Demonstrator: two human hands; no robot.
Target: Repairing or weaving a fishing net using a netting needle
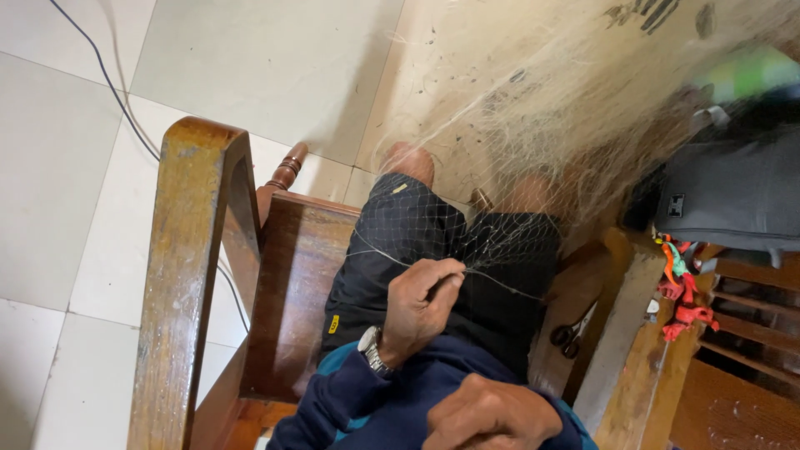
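I sit on a wooden chair with a fine pale fishing net point(533, 117) draped over my knees and my black shorts point(417, 242). My left hand point(419, 304), with a wristwatch on it, pinches a thin line of the net above my lap. That line runs taut to both sides of the fingers. My right hand point(490, 414) is curled into a fist close to my belly at the bottom edge. What it holds, if anything, is hidden. Both sleeves are dark blue.
A thick wooden armrest point(179, 275) stands at my left. A pair of scissors point(572, 335) lies on the seat at my right. Beyond it are a grey bag point(733, 196) and a bunch of red, orange and green ties point(681, 296). A dark cable point(108, 79) crosses the tiled floor.
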